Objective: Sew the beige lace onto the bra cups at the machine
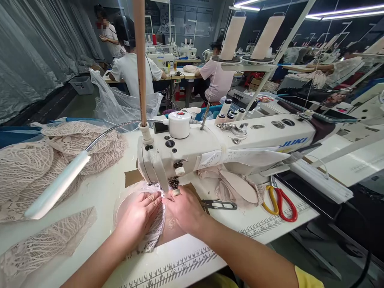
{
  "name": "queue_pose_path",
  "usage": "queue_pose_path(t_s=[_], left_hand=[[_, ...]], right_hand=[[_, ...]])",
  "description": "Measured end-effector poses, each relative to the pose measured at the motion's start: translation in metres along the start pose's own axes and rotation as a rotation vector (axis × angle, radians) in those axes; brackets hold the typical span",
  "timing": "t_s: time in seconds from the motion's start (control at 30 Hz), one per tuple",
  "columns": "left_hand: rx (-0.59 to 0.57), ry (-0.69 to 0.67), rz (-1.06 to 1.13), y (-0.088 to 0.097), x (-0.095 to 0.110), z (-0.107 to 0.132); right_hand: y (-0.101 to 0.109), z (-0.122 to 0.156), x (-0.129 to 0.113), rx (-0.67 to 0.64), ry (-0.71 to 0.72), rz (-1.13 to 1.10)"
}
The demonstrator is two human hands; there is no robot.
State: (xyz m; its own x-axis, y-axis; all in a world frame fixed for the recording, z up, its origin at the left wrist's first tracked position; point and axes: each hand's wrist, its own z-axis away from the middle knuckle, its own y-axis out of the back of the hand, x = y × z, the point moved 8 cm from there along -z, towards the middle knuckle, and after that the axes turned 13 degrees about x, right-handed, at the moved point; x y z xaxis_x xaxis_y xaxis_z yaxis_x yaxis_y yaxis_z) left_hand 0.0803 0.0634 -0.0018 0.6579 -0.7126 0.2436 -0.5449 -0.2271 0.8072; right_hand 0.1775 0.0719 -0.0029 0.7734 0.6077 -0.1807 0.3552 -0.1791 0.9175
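Observation:
A pale lace bra cup (156,230) lies under the needle area of a white sewing machine (255,138). My left hand (139,212) presses on the lace with its fingers held together, close to the presser foot. Right beside it, my right hand (186,212) grips the edge of the same piece, its fingertips partly hidden behind the machine head. The two hands' fingertips nearly meet at the needle, which I cannot see clearly. Beige fabric shows beneath both hands.
Lace pieces (81,148) are piled at the left, below a lamp (58,186) on a bendable neck. Black thread snips (220,205) and red-and-yellow-handled scissors (288,206) lie at right near beige cups (240,186). A ruler strip (180,266) runs along the front edge. Other people sit farther back.

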Motion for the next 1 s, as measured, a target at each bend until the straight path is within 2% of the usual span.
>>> queue_pose_path(t_s=[0.27, 0.4, 0.57, 0.73, 1.0], left_hand=[[0.006, -0.071, 0.002, 0.000, -0.008, -0.015], [-0.012, -0.106, 0.051, 0.000, -0.011, -0.019], [-0.043, -0.081, 0.058, 0.003, -0.013, -0.021], [0.019, -0.079, 0.069, 0.007, -0.014, -0.023], [-0.005, 0.018, 0.021, -0.003, -0.030, -0.017]], right_hand=[[-0.001, -0.006, 0.006, 0.013, -0.105, 0.037], [-0.008, -0.006, 0.006, -0.001, -0.103, 0.045], [-0.005, -0.006, 0.003, 0.017, -0.096, 0.075], [0.002, -0.008, 0.001, 0.006, -0.108, 0.067], [0.000, -0.004, 0.003, 0.015, -0.113, 0.069]])
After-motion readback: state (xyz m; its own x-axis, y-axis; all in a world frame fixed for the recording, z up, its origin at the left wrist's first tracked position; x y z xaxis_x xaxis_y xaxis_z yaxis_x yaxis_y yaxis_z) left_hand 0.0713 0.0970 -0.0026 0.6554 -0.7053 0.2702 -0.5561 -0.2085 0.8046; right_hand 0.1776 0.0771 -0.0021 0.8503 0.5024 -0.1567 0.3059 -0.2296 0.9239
